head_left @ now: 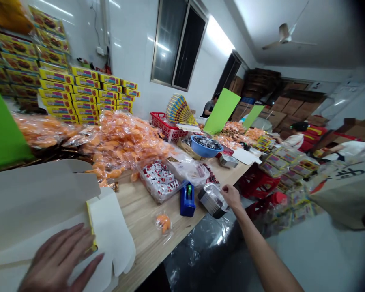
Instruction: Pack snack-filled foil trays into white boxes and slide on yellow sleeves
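Observation:
My left hand [61, 257] lies with fingers stretched out over an unfolded white cardboard box [45, 215], near a yellow-edged flap [90, 221]. At the table's front edge, the fingers of my right hand [232, 197] are closed on the rim of a clear plastic tray [211, 196] with something dark in its lower part. Just left of that tray stands a blue tape dispenser [187, 200] with a green roll. A wrapped orange piece [163, 223] rests on the wood nearby. Behind the dispenser, a clear bin [160, 182] holds small red-and-white packets.
Bagged orange pieces [124, 138] are heaped along the table [152, 239]. Yellow boxes [85, 95] are stacked at the wall. Farther along are a red basket [170, 132], a blue bowl [205, 150] and green boards [222, 111]. Other people [295, 140] are at the back right.

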Available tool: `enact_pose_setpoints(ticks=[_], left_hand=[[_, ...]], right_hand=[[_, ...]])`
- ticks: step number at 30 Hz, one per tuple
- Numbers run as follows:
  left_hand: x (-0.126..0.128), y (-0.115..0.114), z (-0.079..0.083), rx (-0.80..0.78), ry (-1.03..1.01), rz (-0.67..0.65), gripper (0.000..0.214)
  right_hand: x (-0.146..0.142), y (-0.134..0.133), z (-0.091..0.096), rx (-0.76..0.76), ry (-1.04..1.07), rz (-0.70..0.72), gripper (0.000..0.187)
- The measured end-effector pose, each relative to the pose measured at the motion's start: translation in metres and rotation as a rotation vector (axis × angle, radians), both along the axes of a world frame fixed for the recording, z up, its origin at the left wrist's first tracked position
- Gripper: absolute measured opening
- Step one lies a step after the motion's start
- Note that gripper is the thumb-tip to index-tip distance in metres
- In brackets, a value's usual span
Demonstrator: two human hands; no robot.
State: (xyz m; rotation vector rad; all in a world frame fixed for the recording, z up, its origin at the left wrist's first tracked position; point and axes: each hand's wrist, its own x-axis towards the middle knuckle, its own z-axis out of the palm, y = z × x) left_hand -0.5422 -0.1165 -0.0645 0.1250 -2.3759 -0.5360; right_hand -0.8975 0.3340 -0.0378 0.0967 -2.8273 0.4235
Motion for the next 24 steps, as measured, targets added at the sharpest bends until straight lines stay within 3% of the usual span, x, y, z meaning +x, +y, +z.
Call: enact_pose_setpoints(ticks=[3,5,9,12,15,17,21,24], left_hand=[[-0.04,0.056,0.031,-0.071,0.029,-0.165,0.024],[-0.065,0.088,0.043,-0.068,-0.028,-0.282,0.021],[-0.106,0.137,0.051,0.051,-0.167,-0.542,0.013],[-0.13,0.161,0.05,0.197,-0.278,-0.648,0.009],[-0.153,0.18,0.05,0.448,-0.361,-0.646,0.018],[-0.172,0.195,0.053,0.693,-0.471,-0.621,0.036],[-0.208,0.228,0.063,1.217,-0.62,-0.557,0.074],[-0.227,0.236,0.063,1.469,-0.473,-0.478,0.05]], right_hand=[[-0.005,0.002,-0.002,-0.041,-0.004,0.028,0.008],[-0.006,0.001,-0.002,-0.076,-0.007,0.04,0.007],[-0.006,-0.001,0.0,-0.17,-0.011,0.062,0.005],[-0.005,0.005,0.008,-0.243,-0.003,0.061,0.009],[-0.001,0.013,0.021,-0.307,0.024,0.057,0.015],[0.005,0.013,0.033,-0.376,0.04,0.062,0.019],[0.028,-0.02,0.052,-0.619,0.011,0.208,0.021],[0.035,-0.059,0.061,-0.739,-0.134,0.445,0.025]])
